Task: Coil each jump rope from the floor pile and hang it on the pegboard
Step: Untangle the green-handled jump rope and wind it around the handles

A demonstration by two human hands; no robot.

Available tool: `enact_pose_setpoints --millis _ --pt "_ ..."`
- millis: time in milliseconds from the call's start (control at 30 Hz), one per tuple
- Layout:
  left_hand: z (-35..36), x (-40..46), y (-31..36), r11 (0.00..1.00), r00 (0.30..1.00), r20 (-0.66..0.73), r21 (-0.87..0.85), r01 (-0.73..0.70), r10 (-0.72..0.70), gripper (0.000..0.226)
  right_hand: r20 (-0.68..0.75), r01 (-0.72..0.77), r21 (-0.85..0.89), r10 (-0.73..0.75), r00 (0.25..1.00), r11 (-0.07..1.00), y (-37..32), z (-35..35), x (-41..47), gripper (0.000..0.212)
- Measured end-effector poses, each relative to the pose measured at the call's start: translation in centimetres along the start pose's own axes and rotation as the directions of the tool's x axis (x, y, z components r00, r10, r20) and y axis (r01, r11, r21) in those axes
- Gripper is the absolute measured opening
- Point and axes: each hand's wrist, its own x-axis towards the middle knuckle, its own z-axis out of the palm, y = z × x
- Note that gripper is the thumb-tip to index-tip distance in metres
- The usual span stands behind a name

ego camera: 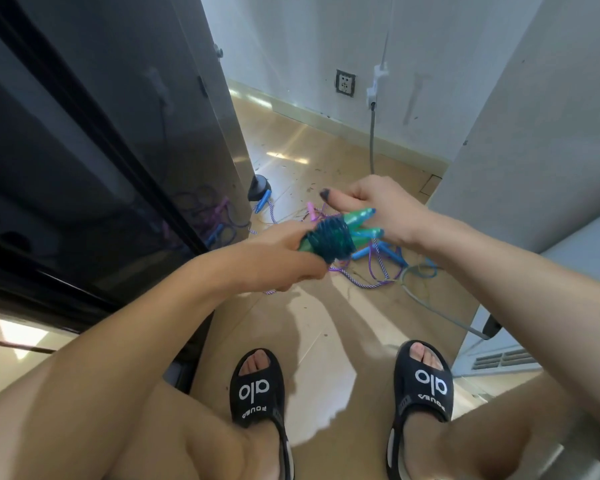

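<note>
A green jump rope (333,237) with two translucent green handles is held in front of me, its dark cord wound tightly around the handles. My left hand (284,258) grips the lower end of the handles. My right hand (378,209) holds the upper ends, thumb raised. Below them the floor pile (378,268) holds a purple-and-white braided rope with blue handles, a pink handle (311,211) and a bluish cord. The pegboard is not in view.
A dark glossy refrigerator (101,150) fills the left side, with a black round foot (258,187) by its corner. A grey cabinet (534,116) stands on the right. A grey cable (437,306) runs over the floor. My sandalled feet (260,386) stand below.
</note>
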Motion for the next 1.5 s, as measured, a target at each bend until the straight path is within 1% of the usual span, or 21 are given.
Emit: enact_pose_setpoints --millis 67,100,167,233,300,400,533,633,733,800,867,933,1033,1100,1167,1233,1300,1400,1467,1500 --pt "-0.3 0.0 0.1 0.991 0.999 -0.040 -0.136 -0.016 0.010 0.019 -0.021 -0.050 0.016 0.051 0.998 0.999 0.7 0.2 -0.3 0.044" --pt "-0.5 0.2 0.0 0.983 0.997 -0.076 -0.186 -0.008 -0.006 0.020 -0.040 -0.068 0.012 0.069 0.997 0.998 0.7 0.4 -0.5 0.041" --pt "-1.1 0.9 -0.4 0.960 0.987 -0.143 -0.279 0.030 -0.072 0.022 -0.064 -0.079 0.000 0.079 0.995 0.997 0.2 0.6 -0.9 0.049" --pt "-1.8 1.6 -1.2 0.928 0.971 -0.180 -0.362 0.084 -0.158 0.026 -0.048 -0.054 -0.042 0.052 0.997 0.998 -0.7 0.6 -1.4 0.056" --pt "-2.4 2.0 -2.0 0.911 0.957 -0.180 -0.387 0.143 -0.226 0.026 -0.028 0.020 -0.158 -0.024 0.999 0.987 -1.3 0.7 -1.9 0.058" --pt "-2.5 2.3 -2.5 0.907 0.938 -0.181 -0.362 0.215 -0.294 0.023 0.013 0.166 -0.341 -0.172 0.985 0.925 -2.2 1.1 -2.1 0.056" --pt "-2.3 2.7 -2.7 0.918 0.903 -0.265 -0.307 0.252 -0.337 0.014 0.041 0.320 -0.435 -0.336 0.941 0.842 -3.7 0.7 -1.9 0.049" --pt "-2.0 2.9 -2.4 0.934 0.894 -0.281 -0.184 0.305 -0.348 0.010 0.045 0.347 -0.449 -0.367 0.929 0.824 -4.5 0.3 -1.7 0.047" --pt "-1.0 2.7 -1.6 0.933 0.915 -0.210 0.031 0.358 -0.344 0.017 0.012 0.304 -0.459 -0.336 0.942 0.835 -4.4 0.1 -1.0 0.050" --pt "-0.3 2.4 -1.0 0.921 0.935 -0.159 0.184 0.342 -0.316 0.019 -0.030 0.270 -0.423 -0.311 0.950 0.865 -3.9 0.0 -0.5 0.052" --pt "0.4 2.1 -0.7 0.924 0.964 -0.123 0.277 0.263 -0.237 0.018 -0.056 0.229 -0.325 -0.260 0.964 0.917 -3.2 -0.1 -0.1 0.053" --pt "0.6 1.8 -0.6 0.920 0.983 -0.094 0.350 0.179 -0.155 0.014 -0.046 0.193 -0.200 -0.206 0.977 0.961 -2.4 0.0 0.2 0.053" --pt "0.5 1.3 -0.4 0.922 0.995 -0.054 0.374 0.102 -0.088 0.015 0.020 0.118 0.004 -0.118 0.993 0.993 -1.6 0.2 0.2 0.054" --pt "0.5 1.1 -0.4 0.918 0.998 -0.034 0.393 0.061 -0.052 0.016 0.086 0.005 0.125 -0.016 0.996 0.992 -1.0 0.2 0.0 0.055" --pt "0.5 1.0 -0.8 0.919 0.999 -0.032 0.392 0.035 -0.024 0.015 0.172 -0.095 0.212 0.059 0.983 0.973 -0.6 0.2 -0.3 0.053" --pt "0.3 1.0 -1.2 0.932 1.000 -0.021 0.362 0.027 -0.021 0.014 0.202 -0.139 0.265 0.086 0.976 0.954 -0.6 0.5 -0.6 0.051" --pt "0.1 1.0 -1.4 0.933 1.000 0.002 0.360 0.013 -0.015 0.024 0.164 -0.148 0.292 0.103 0.981 0.945 -0.8 1.1 -0.7 0.047" --pt "0.1 0.7 -1.3 0.938 0.999 0.036 0.343 -0.045 0.035 0.037 0.098 -0.149 0.277 0.126 0.987 0.949 -1.0 1.9 -0.6 0.047" --pt "0.3 0.6 -1.0 0.930 0.999 0.025 0.363 -0.053 0.047 0.052 0.068 -0.151 0.279 0.137 0.988 0.948 -1.1 1.9 -0.6 0.050" --pt "0.5 0.6 -0.7 0.940 0.999 0.015 0.338 -0.050 0.048 0.053 0.053 -0.151 0.281 0.142 0.988 0.948 -1.1 1.8 -0.5 0.050"
